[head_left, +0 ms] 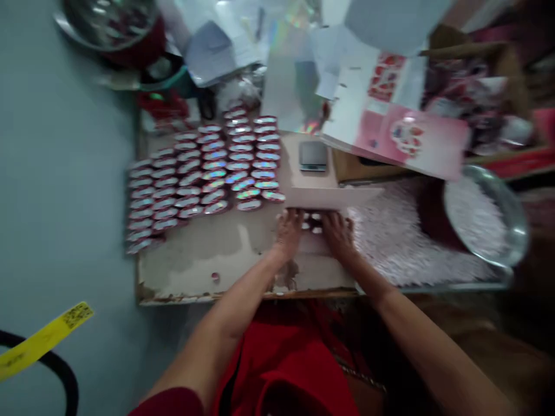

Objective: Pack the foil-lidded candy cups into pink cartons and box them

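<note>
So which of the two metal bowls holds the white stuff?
The metal bowl at the right edge, tilted and filled with white pieces; the bowl at top left shows none.

No legible txt anywhere, frame's too blurred. Yellow tag (43, 338) at lower left carries a dark printed code patch, unreadable. Pink box (403, 136) up top shows red-and-white graphics only, and the small scale (313, 156) has a blank display, no nos.

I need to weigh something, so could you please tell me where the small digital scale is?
In the head view, the small digital scale sits on a pale box near the table's middle, just right of the rows of shiny lidded tins and beyond both hands.
</note>
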Motion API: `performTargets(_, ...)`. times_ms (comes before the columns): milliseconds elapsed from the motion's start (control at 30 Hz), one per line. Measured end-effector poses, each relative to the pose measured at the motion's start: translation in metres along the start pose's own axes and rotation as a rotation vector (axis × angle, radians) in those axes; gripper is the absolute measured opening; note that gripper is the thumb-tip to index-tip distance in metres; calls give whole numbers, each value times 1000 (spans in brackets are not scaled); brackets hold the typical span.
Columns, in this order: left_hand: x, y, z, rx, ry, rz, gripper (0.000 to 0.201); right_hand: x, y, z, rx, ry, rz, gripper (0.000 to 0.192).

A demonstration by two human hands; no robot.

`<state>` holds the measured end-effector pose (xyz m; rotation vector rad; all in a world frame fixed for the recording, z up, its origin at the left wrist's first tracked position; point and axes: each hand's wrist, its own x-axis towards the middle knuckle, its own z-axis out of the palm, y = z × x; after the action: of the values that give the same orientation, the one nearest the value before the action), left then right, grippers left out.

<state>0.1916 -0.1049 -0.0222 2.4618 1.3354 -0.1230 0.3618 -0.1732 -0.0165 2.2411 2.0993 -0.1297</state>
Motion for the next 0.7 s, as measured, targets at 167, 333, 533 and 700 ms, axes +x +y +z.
performTargets(167, -25, -47, 1, 12, 155, 202, 74, -10, -13, -15, 102, 241, -47, 32)
performTargets(333, -159, -247, -48, 103, 558, -316, 57, -27, -137, -37, 684, 270, -291, 27)
performTargets(533, -248, -466, -57, 63, 253, -341, 85, 69, -363, 18, 986, -57, -336, 61)
performTargets(700, -241, -481, -23, 11, 298, -295, 63, 135, -468, 47, 870, -79, -299, 98)
